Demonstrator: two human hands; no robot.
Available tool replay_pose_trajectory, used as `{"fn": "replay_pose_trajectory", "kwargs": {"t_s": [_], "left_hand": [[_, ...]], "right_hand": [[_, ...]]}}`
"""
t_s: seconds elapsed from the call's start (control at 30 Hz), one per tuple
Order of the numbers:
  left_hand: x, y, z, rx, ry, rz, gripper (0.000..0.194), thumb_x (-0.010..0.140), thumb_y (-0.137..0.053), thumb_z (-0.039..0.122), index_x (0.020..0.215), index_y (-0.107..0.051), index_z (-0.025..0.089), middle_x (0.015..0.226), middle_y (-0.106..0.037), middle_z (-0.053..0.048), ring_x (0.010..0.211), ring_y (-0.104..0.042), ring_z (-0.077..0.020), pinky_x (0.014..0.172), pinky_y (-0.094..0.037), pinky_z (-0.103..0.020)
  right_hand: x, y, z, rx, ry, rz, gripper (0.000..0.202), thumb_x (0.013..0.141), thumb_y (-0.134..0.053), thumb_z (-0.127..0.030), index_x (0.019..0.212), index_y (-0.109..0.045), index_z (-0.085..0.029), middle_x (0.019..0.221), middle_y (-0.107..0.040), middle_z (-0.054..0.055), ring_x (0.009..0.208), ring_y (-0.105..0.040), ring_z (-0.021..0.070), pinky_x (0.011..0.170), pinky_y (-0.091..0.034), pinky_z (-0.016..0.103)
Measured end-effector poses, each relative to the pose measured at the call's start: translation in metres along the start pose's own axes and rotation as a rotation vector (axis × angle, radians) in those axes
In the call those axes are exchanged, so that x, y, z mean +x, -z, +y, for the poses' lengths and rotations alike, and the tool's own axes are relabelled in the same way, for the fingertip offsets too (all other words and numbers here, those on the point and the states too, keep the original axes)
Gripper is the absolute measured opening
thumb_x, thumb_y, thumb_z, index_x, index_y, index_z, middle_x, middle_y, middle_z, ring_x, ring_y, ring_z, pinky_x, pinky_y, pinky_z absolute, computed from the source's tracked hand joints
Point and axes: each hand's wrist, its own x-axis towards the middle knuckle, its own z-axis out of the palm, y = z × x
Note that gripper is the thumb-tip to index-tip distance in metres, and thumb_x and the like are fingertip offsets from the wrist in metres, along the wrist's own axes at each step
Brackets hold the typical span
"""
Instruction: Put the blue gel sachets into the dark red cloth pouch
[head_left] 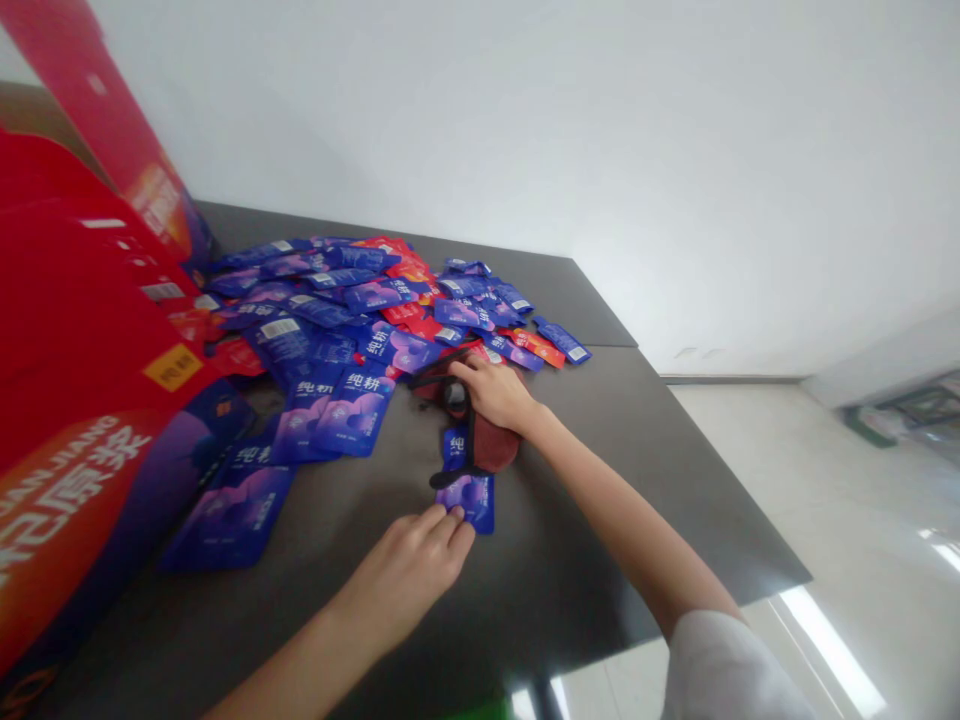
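Note:
My right hand (495, 395) is closed on a dark red cloth item with black straps (496, 445), which has a round black part near my fingers. Its exact kind is unclear. Beneath it lies a blue and purple sachet (472, 500), partly covered by the cloth and one strap. At the sachet's near edge, my left hand (424, 550) has its fingers curled and pinches the corner. Close by on the left, two more blue sachets (356, 410) overlap, and another blue sachet (232, 505) lies flat nearer to me.
A heap of blue and red sachets (330, 285) spreads over the back of the dark grey table (600, 450). Large red printed boxes (82, 300) stand at the left. Behind the table is a white wall (487, 120); its right edge drops to a pale floor (750, 440).

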Motion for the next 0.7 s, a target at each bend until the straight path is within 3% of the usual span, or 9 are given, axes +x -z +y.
{"fn": "replay_pose_trajectory", "kwargs": {"t_s": [0.13, 0.2, 0.3, 0.43, 0.5, 0.6, 0.7], "left_hand": [[-0.002, -0.002, 0.002, 0.019, 0.025, 0.038, 0.034, 0.075, -0.051, 0.001, 0.105, -0.061, 0.013, 0.104, -0.068, -0.009, 0.086, -0.064, -0.0213, 0.064, -0.054, -0.03], [-0.001, -0.002, 0.002, 0.026, 0.005, 0.046, 0.034, 0.074, -0.052, 0.002, 0.104, -0.062, 0.015, 0.096, -0.069, -0.008, 0.082, -0.064, -0.0215, 0.059, -0.053, -0.029], [0.0, -0.003, -0.001, 0.004, 0.006, 0.024, 0.029, 0.076, -0.053, 0.005, 0.101, -0.063, 0.015, 0.087, -0.069, -0.006, 0.076, -0.064, -0.0205, 0.058, -0.051, -0.029], [-0.001, -0.003, -0.001, -0.067, 0.037, 0.018, 0.028, 0.076, -0.055, 0.007, 0.101, -0.063, 0.017, 0.091, -0.069, -0.005, 0.084, -0.063, -0.0202, 0.065, -0.052, -0.029], [-0.003, -0.003, 0.001, -0.071, 0.068, 0.016, 0.029, 0.076, -0.056, 0.007, 0.102, -0.063, 0.018, 0.088, -0.068, -0.004, 0.08, -0.063, -0.02, 0.064, -0.051, -0.03], [-0.003, -0.003, 0.003, -0.029, 0.072, 0.01, 0.028, 0.076, -0.056, 0.007, 0.101, -0.064, 0.017, 0.085, -0.068, -0.005, 0.077, -0.062, -0.0199, 0.063, -0.05, -0.029], [-0.002, -0.001, 0.002, -0.013, 0.023, -0.012, 0.026, 0.077, -0.055, 0.009, 0.1, -0.063, 0.016, 0.085, -0.068, -0.005, 0.079, -0.062, -0.0202, 0.062, -0.05, -0.029]], "right_hand": [[-0.032, 0.028, -0.021, 0.221, 0.101, 0.141, 0.031, 0.092, -0.027, -0.015, 0.11, -0.052, -0.02, 0.102, -0.056, 0.005, 0.086, -0.051, 0.0135, 0.075, -0.037, 0.025], [-0.051, 0.03, -0.04, 0.207, 0.222, 0.072, 0.027, 0.09, -0.032, -0.017, 0.106, -0.053, -0.022, 0.097, -0.055, 0.003, 0.082, -0.049, 0.0137, 0.073, -0.037, 0.026], [-0.063, 0.017, -0.055, 0.07, 0.335, -0.072, 0.022, 0.086, -0.045, -0.027, 0.105, -0.056, -0.027, 0.091, -0.054, 0.004, 0.079, -0.046, 0.0163, 0.071, -0.036, 0.03], [-0.062, 0.004, -0.05, 0.017, 0.22, 0.032, 0.035, 0.09, -0.04, -0.034, 0.125, -0.045, -0.029, 0.12, -0.046, 0.01, 0.099, -0.043, 0.0215, 0.084, -0.036, 0.039], [-0.069, 0.005, -0.048, 0.072, 0.246, 0.078, 0.041, 0.092, -0.036, -0.036, 0.131, -0.038, -0.024, 0.131, -0.038, 0.012, 0.11, -0.038, 0.022, 0.093, -0.033, 0.04], [-0.083, 0.003, -0.051, 0.142, 0.317, 0.03, 0.033, 0.092, -0.037, -0.034, 0.12, -0.049, -0.021, 0.119, -0.048, 0.009, 0.107, -0.04, 0.0192, 0.095, -0.032, 0.036], [-0.079, -0.006, -0.053, 0.056, 0.359, -0.024, 0.019, 0.089, -0.042, -0.026, 0.099, -0.058, -0.025, 0.096, -0.053, 0.005, 0.089, -0.042, 0.0191, 0.08, -0.035, 0.035]]}}
